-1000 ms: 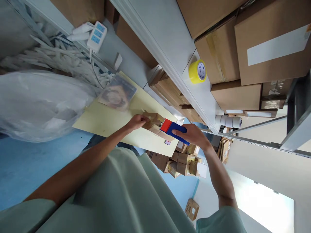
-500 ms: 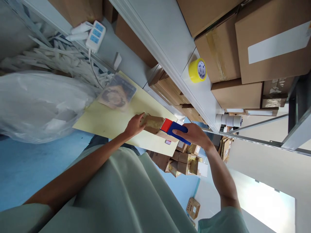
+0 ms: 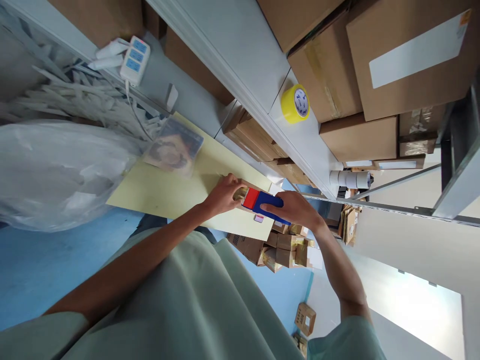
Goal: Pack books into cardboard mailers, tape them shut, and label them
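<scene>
My right hand (image 3: 294, 207) is wrapped round a blue tape dispenser (image 3: 265, 202) with a red front end. The dispenser lies over a small brown cardboard box (image 3: 240, 193) and hides most of it. At the box's left end, the fingers and thumb of my left hand (image 3: 226, 194) curl round it, close to the red end. A shiny, tape-like patch shows between them. Beneath the box is a pale yellow board (image 3: 165, 187). A small pink and white item (image 3: 258, 218) rests on the board beside the dispenser.
A clear plastic packet (image 3: 174, 147) lies on the board's left part. On the shelf (image 3: 225, 50) stand a yellow tape roll (image 3: 295, 104) and large cartons (image 3: 408, 55). A power strip (image 3: 135, 61) sits upper left, above a big plastic bag (image 3: 63, 175). Boxes (image 3: 285, 250) are stacked beyond the board.
My left hand has moved right along the box, closer to the dispenser, its fingers more curled. My right hand and the dispenser have shifted slightly left. The view has shifted a little.
</scene>
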{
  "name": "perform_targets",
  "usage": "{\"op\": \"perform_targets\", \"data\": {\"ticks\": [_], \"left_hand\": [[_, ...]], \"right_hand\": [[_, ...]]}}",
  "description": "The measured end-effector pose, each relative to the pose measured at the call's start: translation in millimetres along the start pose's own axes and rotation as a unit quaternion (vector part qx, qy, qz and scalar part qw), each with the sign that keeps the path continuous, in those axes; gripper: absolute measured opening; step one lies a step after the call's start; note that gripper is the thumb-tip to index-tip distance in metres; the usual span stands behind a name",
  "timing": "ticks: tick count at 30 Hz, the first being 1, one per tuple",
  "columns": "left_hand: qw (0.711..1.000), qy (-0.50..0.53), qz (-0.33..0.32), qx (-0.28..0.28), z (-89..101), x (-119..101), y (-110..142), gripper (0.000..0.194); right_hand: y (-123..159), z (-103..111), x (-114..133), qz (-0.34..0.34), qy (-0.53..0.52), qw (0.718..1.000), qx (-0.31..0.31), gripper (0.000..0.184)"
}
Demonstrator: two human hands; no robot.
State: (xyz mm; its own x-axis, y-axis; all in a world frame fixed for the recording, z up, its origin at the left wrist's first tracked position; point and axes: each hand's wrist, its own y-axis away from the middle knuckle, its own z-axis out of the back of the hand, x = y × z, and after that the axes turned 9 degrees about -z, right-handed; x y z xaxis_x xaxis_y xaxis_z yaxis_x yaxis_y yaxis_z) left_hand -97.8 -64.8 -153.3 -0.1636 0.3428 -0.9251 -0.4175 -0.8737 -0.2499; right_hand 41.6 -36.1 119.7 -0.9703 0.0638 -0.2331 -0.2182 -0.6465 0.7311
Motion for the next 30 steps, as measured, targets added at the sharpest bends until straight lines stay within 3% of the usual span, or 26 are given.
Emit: {"op": "perform_targets", "data": {"ticks": [7, 16, 23, 30], "left_hand": [[0.998, -0.035, 0.053, -0.004, -8.5, 6, 1, 0.029], [0.988, -0.113, 0.105, 0.004, -22.7, 6, -6, 0.029], [0.993, -0.098, 0.056, 0.037, -10.9, 16, -4, 0.037], [0.991, -0.086, 0.087, 0.051, -2.3, 5, 0, 0.042]], "right_hand": [[-8, -6, -17, -0.012, 0.029, 0.999, -0.007, 0.067], [-26, -16, -48, -0.003, 0.003, 1.000, -0.002, 0.069], [-61, -46, -82, 0.016, -0.004, 1.000, 0.021, 0.072], [-94, -82, -98, 0.026, -0.038, 0.998, 0.034, 0.071]]}}
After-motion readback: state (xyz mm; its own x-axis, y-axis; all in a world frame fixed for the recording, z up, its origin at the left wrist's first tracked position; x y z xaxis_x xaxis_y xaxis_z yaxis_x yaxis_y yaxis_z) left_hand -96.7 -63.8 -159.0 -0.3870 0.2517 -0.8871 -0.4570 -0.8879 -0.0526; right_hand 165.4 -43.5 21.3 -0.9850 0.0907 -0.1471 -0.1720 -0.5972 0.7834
